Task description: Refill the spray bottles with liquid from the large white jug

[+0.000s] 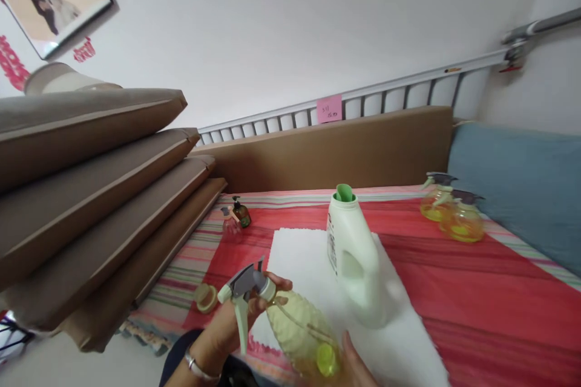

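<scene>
My left hand [231,329] is closed around the grey and pale green trigger head [245,290] of a clear yellow-green spray bottle [299,329]. My right hand [354,363] supports the bottle's lower end at the bottom edge of the view; its fingers are mostly out of frame. Just beyond stands a white detergent jug [354,254] with an open green spout, on a white towel [399,338]. A small tan cap [206,297] lies left of my left hand.
A red striped cloth [476,278] covers the surface. Two yellow spray bottles [451,214] stand at the far right, a small dark pump bottle [240,211] and a small clear bottle [230,224] at the far left. Stacked brown cushions [91,193] fill the left, a blue pillow [521,181] the right.
</scene>
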`<action>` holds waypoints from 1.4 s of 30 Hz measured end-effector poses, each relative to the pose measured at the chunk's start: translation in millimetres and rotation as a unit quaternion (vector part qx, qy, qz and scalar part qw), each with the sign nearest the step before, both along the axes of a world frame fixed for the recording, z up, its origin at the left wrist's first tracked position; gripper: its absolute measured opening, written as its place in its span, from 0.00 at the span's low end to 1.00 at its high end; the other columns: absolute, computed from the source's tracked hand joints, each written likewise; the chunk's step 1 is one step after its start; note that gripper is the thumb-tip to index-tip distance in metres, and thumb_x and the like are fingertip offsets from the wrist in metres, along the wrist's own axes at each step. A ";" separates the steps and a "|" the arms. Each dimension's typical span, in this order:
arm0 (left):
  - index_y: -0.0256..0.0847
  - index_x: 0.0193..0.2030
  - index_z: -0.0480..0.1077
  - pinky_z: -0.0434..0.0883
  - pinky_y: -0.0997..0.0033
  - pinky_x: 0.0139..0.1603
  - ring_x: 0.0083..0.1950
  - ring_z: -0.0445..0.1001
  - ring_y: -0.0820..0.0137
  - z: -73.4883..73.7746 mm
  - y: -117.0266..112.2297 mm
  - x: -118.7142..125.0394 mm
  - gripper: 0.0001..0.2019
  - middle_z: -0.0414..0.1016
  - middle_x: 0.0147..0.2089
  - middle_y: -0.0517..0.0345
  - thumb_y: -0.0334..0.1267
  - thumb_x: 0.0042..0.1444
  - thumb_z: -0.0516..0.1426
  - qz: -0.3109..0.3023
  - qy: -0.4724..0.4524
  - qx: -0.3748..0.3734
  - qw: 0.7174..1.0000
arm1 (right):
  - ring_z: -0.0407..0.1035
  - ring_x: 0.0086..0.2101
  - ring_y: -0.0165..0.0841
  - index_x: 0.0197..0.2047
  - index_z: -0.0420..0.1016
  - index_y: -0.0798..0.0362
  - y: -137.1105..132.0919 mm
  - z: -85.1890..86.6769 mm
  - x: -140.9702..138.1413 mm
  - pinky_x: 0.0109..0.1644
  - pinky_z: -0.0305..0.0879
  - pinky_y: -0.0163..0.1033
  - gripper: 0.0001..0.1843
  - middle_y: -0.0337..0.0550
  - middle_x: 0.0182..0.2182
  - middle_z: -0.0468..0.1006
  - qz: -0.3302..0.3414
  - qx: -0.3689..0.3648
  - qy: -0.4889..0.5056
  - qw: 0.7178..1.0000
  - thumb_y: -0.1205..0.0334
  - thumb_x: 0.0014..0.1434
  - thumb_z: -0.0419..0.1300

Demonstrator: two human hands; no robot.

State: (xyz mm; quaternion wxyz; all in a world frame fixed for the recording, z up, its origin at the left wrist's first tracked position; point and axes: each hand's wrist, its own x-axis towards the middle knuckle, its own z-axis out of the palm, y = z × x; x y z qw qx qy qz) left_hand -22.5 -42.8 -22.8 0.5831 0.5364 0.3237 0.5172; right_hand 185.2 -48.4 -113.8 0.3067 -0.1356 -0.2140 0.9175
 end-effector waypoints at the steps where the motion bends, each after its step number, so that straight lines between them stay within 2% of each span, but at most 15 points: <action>1: 0.41 0.45 0.73 0.62 0.49 0.54 0.54 0.69 0.51 -2.8 -1.4 1.9 0.21 0.75 0.49 0.45 0.46 0.44 0.64 -0.020 -0.010 -0.001 1.000 | 0.75 0.40 0.42 0.42 0.77 0.49 -3.9 2.6 -6.8 0.42 0.70 0.42 0.37 0.47 0.41 0.81 0.023 -0.007 0.029 0.999 0.28 0.38 0.60; 6: 0.42 0.47 0.72 0.60 0.47 0.56 0.53 0.69 0.51 1.6 -12.9 1.5 0.22 0.76 0.47 0.45 0.46 0.44 0.64 -0.038 -0.040 0.017 0.998 | 0.77 0.26 0.34 0.46 0.75 0.60 -22.6 13.9 -16.7 0.25 0.69 0.30 0.38 0.50 0.34 0.82 0.047 -0.040 0.035 0.997 0.33 0.56 0.45; 11: 0.42 0.38 0.71 0.64 0.51 0.52 0.49 0.72 0.54 25.2 -27.3 4.9 0.14 0.77 0.41 0.47 0.47 0.48 0.60 -0.033 -0.055 0.046 0.997 | 0.74 0.22 0.31 0.44 0.75 0.60 -33.3 23.6 -28.8 0.21 0.64 0.28 0.35 0.48 0.27 0.81 0.011 -0.044 -0.013 0.999 0.35 0.55 0.51; 17: 0.41 0.31 0.69 0.63 0.50 0.56 0.44 0.73 0.57 22.9 -27.7 12.4 0.08 0.75 0.34 0.53 0.44 0.51 0.57 0.089 -0.106 0.074 0.988 | 0.71 0.45 0.42 0.56 0.62 0.43 -46.1 37.2 -38.3 0.37 0.68 0.38 0.40 0.50 0.53 0.71 -0.183 0.087 -0.013 0.979 0.51 0.41 0.71; 19: 0.41 0.30 0.69 0.64 0.51 0.55 0.42 0.73 0.60 19.5 -27.9 12.4 0.07 0.74 0.32 0.55 0.42 0.51 0.57 0.114 -0.120 0.072 0.984 | 0.68 0.48 0.45 0.56 0.63 0.44 -47.9 38.0 -39.1 0.38 0.69 0.41 0.40 0.49 0.54 0.71 -0.142 0.069 -0.014 0.987 0.45 0.40 0.70; 21: 0.41 0.29 0.69 0.66 0.52 0.54 0.40 0.73 0.62 17.7 -29.5 11.1 0.06 0.73 0.31 0.56 0.40 0.51 0.57 0.115 -0.126 0.073 0.983 | 0.74 0.40 0.42 0.53 0.67 0.53 -48.4 37.1 -40.1 0.31 0.69 0.37 0.40 0.55 0.45 0.76 -0.036 0.017 -0.022 0.999 0.32 0.45 0.59; 23: 0.40 0.30 0.69 0.66 0.52 0.53 0.38 0.72 0.63 17.9 -31.7 9.5 0.05 0.72 0.30 0.56 0.39 0.52 0.56 0.112 -0.125 0.076 0.983 | 0.75 0.29 0.35 0.49 0.70 0.58 -48.5 36.6 -41.8 0.23 0.65 0.31 0.40 0.55 0.38 0.79 0.012 -0.014 -0.036 0.999 0.30 0.49 0.53; 25: 0.39 0.30 0.69 0.66 0.52 0.52 0.37 0.72 0.63 19.3 -33.3 8.0 0.05 0.73 0.30 0.56 0.39 0.52 0.57 0.127 -0.128 0.075 0.981 | 0.75 0.29 0.33 0.52 0.67 0.51 -49.2 37.7 -43.7 0.24 0.64 0.30 0.32 0.51 0.42 0.78 -0.056 0.009 -0.038 0.998 0.41 0.48 0.63; 27: 0.39 0.29 0.68 0.66 0.53 0.52 0.37 0.72 0.63 20.4 -33.5 7.1 0.05 0.73 0.28 0.57 0.38 0.51 0.58 0.139 -0.139 0.073 0.978 | 0.73 0.41 0.38 0.56 0.61 0.42 -50.2 38.9 -44.9 0.31 0.67 0.34 0.38 0.47 0.52 0.73 -0.135 0.043 -0.012 0.990 0.52 0.43 0.70; 29: 0.39 0.29 0.68 0.66 0.53 0.52 0.36 0.72 0.64 19.8 -32.6 6.6 0.05 0.72 0.28 0.57 0.38 0.50 0.58 0.137 -0.147 0.070 0.977 | 0.70 0.45 0.41 0.56 0.62 0.44 -50.6 37.9 -45.2 0.34 0.69 0.38 0.38 0.48 0.53 0.72 -0.114 0.042 0.014 0.992 0.47 0.43 0.69; 32: 0.39 0.29 0.68 0.66 0.53 0.52 0.36 0.72 0.65 16.1 -30.7 6.4 0.05 0.72 0.28 0.57 0.37 0.51 0.58 0.125 -0.157 0.068 0.977 | 0.74 0.37 0.38 0.53 0.67 0.48 -49.5 32.6 -45.2 0.28 0.67 0.34 0.31 0.50 0.47 0.76 -0.054 0.033 0.019 0.998 0.41 0.50 0.62; 35: 0.39 0.27 0.68 0.66 0.54 0.51 0.36 0.72 0.65 12.9 -28.9 6.4 0.06 0.71 0.27 0.58 0.38 0.52 0.57 0.129 -0.179 0.063 0.973 | 0.71 0.45 0.43 0.56 0.62 0.39 -47.3 28.4 -45.4 0.34 0.67 0.35 0.36 0.45 0.53 0.72 -0.141 0.055 0.022 0.988 0.55 0.44 0.70; 37: 0.38 0.26 0.68 0.66 0.56 0.50 0.35 0.72 0.65 12.0 -27.7 6.8 0.07 0.70 0.26 0.58 0.38 0.52 0.57 0.138 -0.185 0.061 0.971 | 0.67 0.50 0.47 0.57 0.61 0.39 -46.0 27.1 -46.1 0.35 0.68 0.39 0.37 0.47 0.55 0.70 -0.138 0.048 0.035 0.989 0.51 0.44 0.69; 39: 0.38 0.26 0.68 0.66 0.57 0.49 0.35 0.71 0.66 11.8 -26.6 7.3 0.07 0.70 0.26 0.58 0.37 0.53 0.57 0.145 -0.180 0.065 0.971 | 0.71 0.45 0.45 0.56 0.63 0.43 -45.3 25.8 -47.3 0.29 0.67 0.37 0.32 0.52 0.52 0.72 -0.100 0.041 0.032 0.994 0.44 0.50 0.63; 42: 0.38 0.26 0.68 0.66 0.58 0.47 0.33 0.71 0.67 11.2 -25.5 7.4 0.08 0.69 0.25 0.58 0.37 0.53 0.56 0.154 -0.182 0.069 0.969 | 0.73 0.43 0.42 0.56 0.62 0.42 -44.9 23.8 -49.3 0.31 0.66 0.35 0.35 0.50 0.53 0.71 -0.145 0.060 0.021 0.987 0.52 0.46 0.68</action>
